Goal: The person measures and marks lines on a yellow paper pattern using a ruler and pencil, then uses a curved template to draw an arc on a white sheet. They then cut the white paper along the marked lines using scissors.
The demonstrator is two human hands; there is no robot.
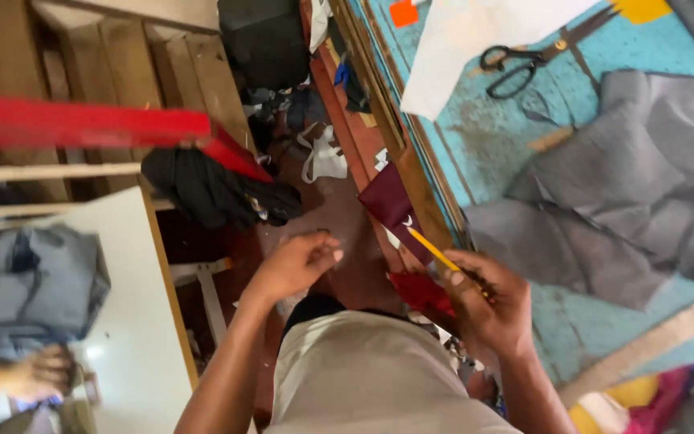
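right hand [487, 309] closed around thin yellow wooden pencil [437, 252] | left hand [295, 265] loosely curled, holding nothing | pencil likely light, stiff, snappable; best held mid-shaft

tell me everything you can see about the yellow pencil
The pencil is slim and yellow, seemingly wood. It lies slanted, its free end pointing up and to the left, over a dark red cloth at the edge of the blue table. Its lower end is gripped in the fingers of the right hand, which hide that part. The tip is too small to tell. The left hand is apart from it.
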